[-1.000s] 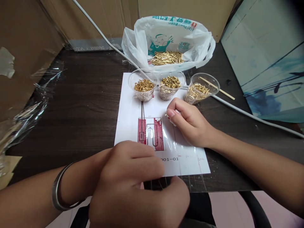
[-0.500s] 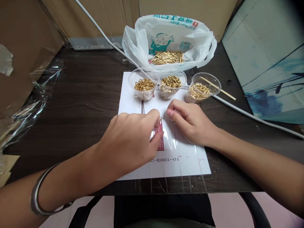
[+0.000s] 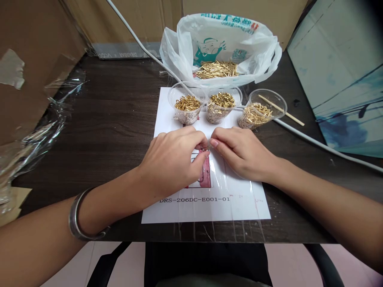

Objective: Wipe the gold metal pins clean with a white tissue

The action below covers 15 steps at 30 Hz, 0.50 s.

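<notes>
Over the printed sheet, my left hand is closed in a pinch, with a tiny gold-coloured bit just showing at its fingertips. Its kind is too small to make out. Close beside it, my right hand also pinches, thumb against bent forefinger; whatever is between them is hidden. The fingertips of both hands nearly meet. Just beyond them stand a left clear cup of small gold pins, a middle clear cup of short gold tubes and a tilted right clear cup of gold pieces.
Behind the cups sits a white plastic bag with many long gold pins. A wooden stick leans out of the right cup. The white cable crosses the dark table. Cardboard closes off the back.
My left hand has moved forward and right, bringing its fingertips close to those of my right hand. The right hand stays nearly in place. The whole view has shifted slightly.
</notes>
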### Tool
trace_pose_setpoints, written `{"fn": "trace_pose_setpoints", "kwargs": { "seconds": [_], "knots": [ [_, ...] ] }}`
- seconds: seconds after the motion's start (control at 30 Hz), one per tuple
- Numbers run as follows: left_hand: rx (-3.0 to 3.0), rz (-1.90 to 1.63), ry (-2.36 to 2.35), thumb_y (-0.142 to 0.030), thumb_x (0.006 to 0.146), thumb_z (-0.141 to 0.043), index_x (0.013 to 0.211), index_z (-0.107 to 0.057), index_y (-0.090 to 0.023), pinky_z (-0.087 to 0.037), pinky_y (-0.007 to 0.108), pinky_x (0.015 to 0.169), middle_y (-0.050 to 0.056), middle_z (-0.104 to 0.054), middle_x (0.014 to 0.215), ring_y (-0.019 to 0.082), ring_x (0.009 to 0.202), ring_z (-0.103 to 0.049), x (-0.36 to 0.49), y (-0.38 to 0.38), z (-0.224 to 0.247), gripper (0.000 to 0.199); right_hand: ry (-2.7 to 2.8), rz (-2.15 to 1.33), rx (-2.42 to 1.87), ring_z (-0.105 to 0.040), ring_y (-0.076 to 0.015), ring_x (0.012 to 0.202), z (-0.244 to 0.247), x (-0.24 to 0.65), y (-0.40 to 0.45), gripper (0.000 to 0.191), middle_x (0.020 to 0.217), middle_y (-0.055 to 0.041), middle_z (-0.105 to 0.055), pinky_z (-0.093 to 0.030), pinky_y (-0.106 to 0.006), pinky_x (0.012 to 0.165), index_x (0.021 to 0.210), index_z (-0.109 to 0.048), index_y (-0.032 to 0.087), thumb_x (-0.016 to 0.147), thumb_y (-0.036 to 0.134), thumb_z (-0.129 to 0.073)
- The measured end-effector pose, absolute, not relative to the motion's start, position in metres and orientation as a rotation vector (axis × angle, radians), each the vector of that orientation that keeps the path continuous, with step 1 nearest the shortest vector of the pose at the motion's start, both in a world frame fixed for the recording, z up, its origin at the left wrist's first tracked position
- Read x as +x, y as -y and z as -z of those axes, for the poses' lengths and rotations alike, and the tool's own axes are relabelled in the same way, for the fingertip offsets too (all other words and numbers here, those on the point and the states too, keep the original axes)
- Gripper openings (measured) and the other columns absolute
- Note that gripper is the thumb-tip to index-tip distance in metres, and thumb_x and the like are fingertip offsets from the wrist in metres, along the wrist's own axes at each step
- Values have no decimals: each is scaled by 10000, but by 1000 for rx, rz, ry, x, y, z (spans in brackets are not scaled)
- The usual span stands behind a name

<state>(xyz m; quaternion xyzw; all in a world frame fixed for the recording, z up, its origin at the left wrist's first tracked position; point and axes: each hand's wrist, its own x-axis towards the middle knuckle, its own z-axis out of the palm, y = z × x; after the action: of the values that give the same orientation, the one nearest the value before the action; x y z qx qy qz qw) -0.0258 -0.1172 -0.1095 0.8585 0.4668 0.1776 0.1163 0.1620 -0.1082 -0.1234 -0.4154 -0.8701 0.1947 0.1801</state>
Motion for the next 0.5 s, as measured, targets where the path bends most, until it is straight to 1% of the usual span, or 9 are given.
{"fn": "trace_pose_setpoints", "kwargs": {
  "seconds": [0.1,0.27,0.5],
  "knots": [
    [2476,-511,-1364,-262,776,-607,754,-664,-200,-330,269,534,-15,-631,746,119,578,-509,-26,115,110,87,2479,-533,-1152,-364,-108,574,124,162,107,252,634,17,-449,-233,-288,602,731,-428,169,946,278,-354],
    [2423,-476,-1361,-264,801,-593,755,-674,-207,-321,269,552,-29,-629,769,108,606,-503,-25,113,110,109,2502,-519,-1162,-371,-104,570,125,162,105,266,629,20,-450,-235,-288,605,721,-421,167,948,279,-339],
    [2391,-485,-1356,-265,793,-608,743,-676,-213,-313,268,552,-41,-616,739,106,626,-506,-26,112,109,99,2517,-517,-1147,-373,-105,569,125,162,104,264,625,19,-455,-243,-286,608,722,-426,166,944,277,-337]
  ]
}}
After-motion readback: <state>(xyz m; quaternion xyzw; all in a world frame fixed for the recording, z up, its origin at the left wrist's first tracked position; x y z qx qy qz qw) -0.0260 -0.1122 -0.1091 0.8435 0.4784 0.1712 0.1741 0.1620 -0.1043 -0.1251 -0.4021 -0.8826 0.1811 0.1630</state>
